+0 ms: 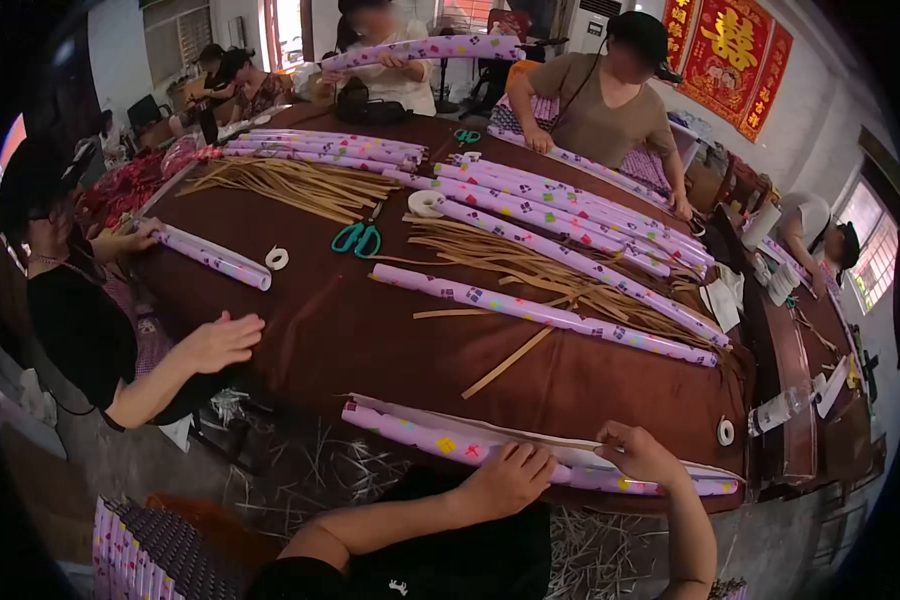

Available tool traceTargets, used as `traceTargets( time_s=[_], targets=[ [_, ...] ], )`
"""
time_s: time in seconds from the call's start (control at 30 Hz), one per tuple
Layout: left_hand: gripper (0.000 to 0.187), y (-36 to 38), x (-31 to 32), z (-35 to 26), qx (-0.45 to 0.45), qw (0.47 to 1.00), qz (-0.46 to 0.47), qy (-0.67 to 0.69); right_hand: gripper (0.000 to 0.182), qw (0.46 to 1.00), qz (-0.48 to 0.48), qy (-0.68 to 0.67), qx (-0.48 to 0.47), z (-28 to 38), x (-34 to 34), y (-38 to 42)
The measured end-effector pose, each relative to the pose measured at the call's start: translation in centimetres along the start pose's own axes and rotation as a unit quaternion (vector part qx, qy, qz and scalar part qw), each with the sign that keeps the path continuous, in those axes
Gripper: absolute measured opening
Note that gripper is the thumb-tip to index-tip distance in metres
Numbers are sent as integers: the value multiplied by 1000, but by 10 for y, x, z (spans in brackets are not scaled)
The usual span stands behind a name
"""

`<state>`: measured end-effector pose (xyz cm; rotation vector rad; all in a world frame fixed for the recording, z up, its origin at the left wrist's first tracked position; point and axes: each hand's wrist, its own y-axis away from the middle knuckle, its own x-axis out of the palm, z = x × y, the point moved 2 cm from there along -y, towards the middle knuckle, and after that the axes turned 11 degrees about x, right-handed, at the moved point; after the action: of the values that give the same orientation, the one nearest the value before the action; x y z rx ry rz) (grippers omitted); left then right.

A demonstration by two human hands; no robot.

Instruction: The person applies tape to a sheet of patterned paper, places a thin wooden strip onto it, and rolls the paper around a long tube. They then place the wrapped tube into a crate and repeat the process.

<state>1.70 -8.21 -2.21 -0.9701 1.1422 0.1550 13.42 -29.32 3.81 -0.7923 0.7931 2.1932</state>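
Observation:
At the table's near edge lies a partly rolled purple patterned sheet (420, 436), its white inner side showing along the far edge. My left hand (511, 478) rests on top of the roll near its middle, fingers bent over it. Further right, my right hand (634, 455) has its fingers curled at the white edge (560, 445) of the sheet, thumb and forefinger close together. Beyond them a finished-looking purple roll (540, 314) lies across the brown table (320, 350), with a loose tan strip (507, 362) in front of it.
Purple rolls (570, 225), tan strips (280, 185), teal scissors (356, 239) and white tape rolls (277, 259) (725, 431) lie on the table. A clear bottle (778, 411) is at right. Co-workers surround the table; one co-worker's hand (225, 342) is at left.

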Motion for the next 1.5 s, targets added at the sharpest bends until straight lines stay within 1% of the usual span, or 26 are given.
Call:
traceTargets(
  time_s=[0.03,0.07,0.1,0.13,0.2,0.23,0.3,0.33,0.47,0.53,0.57,0.63,0.67,0.7,0.8,0.87,0.9,0.93,1.0,1.03,1.13,1.3,1.37,1.4,1.47,1.5],
  targets=[
    [43,0,0,0,3,1000,-7,2,17,1000,-5,-2,-3,2,-2,1],
    [38,0,-1,1,6,1000,-14,5,18,999,30,-16,12,4,-4,0],
    [38,0,-1,1,8,1000,-13,1,20,997,67,-29,27,6,-5,0],
    [38,0,-1,2,7,1000,3,9,20,997,65,-29,23,7,-9,0],
    [38,0,1,4,4,1000,21,10,28,986,143,-74,36,5,-14,-3],
    [38,0,1,5,11,1000,15,12,28,987,143,-72,29,6,-17,-4],
    [38,0,3,7,15,1000,9,5,40,976,211,-50,35,10,-21,-5],
    [39,0,3,7,21,1000,8,-1,42,980,189,2,67,15,-23,-4],
    [39,1,1,9,37,999,-6,-21,31,986,164,21,20,8,-18,-10],
    [38,0,1,15,49,998,-10,-31,23,990,112,87,21,8,-16,-16],
    [38,-2,2,21,51,998,-9,-26,23,990,112,86,18,6,-14,-20],
    [39,-7,6,33,51,999,0,-5,19,994,43,100,-27,2,-14,-28],
    [39,-8,8,36,50,999,2,-9,18,996,37,79,9,1,-14,-30],
    [39,-10,9,38,49,999,-5,-2,18,996,37,79,5,3,-15,-31],
    [38,-8,8,39,41,999,-6,21,24,997,69,43,-12,4,-21,-31],
    [38,-7,8,40,34,999,-1,37,34,996,86,21,-11,6,-24,-21],
    [38,-5,8,41,39,998,2,49,46,995,96,9,30,15,-26,-14],
    [39,-3,7,42,45,997,5,62,46,995,96,11,28,25,-22,-8],
    [38,0,9,42,44,997,3,65,46,995,-98,10,20,40,-12,1],
    [37,2,8,42,43,997,3,71,44,930,-288,153,-171,45,3,1],
    [37,7,6,43,32,995,23,91,41,913,-242,209,-255,57,51,18],
    [37,9,2,44,33,996,16,79,47,892,-297,232,-249,66,71,11],
    [37,10,-1,43,34,995,7,99,39,907,-260,221,-245,72,66,9],
    [38,10,-2,43,33,992,-2,121,30,925,-226,174,-253,66,60,4],
    [39,12,-6,44,41,990,5,133,25,945,-205,79,-242,56,51,-11],
    [37,12,-5,43,38,992,-17,123,30,926,-260,113,-248,62,48,-19]
  ],
)
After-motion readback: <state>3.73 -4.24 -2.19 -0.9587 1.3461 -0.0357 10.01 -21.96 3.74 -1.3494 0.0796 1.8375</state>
